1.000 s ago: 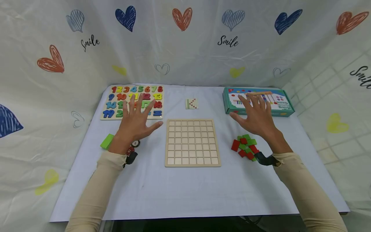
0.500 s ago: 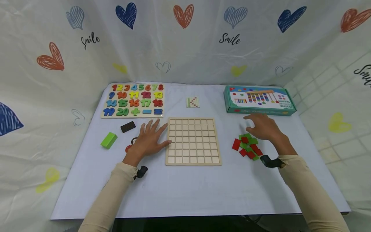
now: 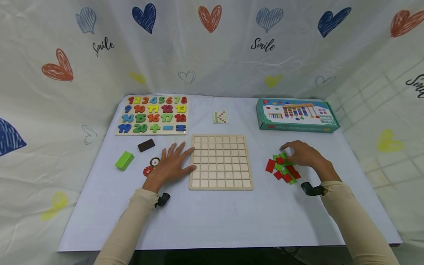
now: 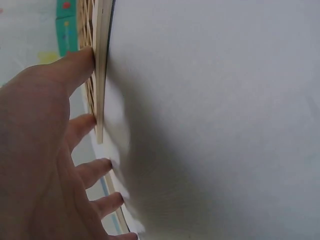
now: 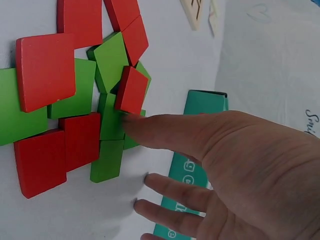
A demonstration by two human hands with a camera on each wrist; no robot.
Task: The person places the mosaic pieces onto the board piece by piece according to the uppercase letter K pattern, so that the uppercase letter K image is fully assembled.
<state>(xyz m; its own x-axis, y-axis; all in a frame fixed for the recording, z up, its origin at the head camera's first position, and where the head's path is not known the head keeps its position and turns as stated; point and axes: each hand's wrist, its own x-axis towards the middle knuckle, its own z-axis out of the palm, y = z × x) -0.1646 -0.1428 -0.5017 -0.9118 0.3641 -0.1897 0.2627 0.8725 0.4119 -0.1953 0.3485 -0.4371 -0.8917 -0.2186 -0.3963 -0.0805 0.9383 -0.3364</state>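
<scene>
A square wooden grid board (image 3: 221, 188) lies flat in the middle of the table. My left hand (image 3: 172, 164) is spread at its left side, with thumb and index fingertip touching the board's edge; the left wrist view shows the other fingertips down on the cloth. On the right is a loose pile of red tiles (image 5: 46, 72) and green tiles (image 5: 111, 62), some overlapping. My right hand (image 3: 303, 154) hovers over the pile's far side. In the right wrist view its thumb (image 5: 165, 131) touches the pile by a small red tile, and two fingers extend over the cloth; the index finger is mostly hidden.
Behind the board lies a small pattern card (image 3: 220, 117). A number puzzle (image 3: 151, 115) stands back left, a green toy box (image 3: 297, 115) back right. Near my left hand are a green block (image 3: 124, 161), a dark block (image 3: 146, 145) and round red (image 3: 147, 171) and black-and-white discs (image 3: 154, 162).
My left hand has come down and right from above the number puzzle to the board's left edge. My right hand has lowered from in front of the box to the tile pile.
</scene>
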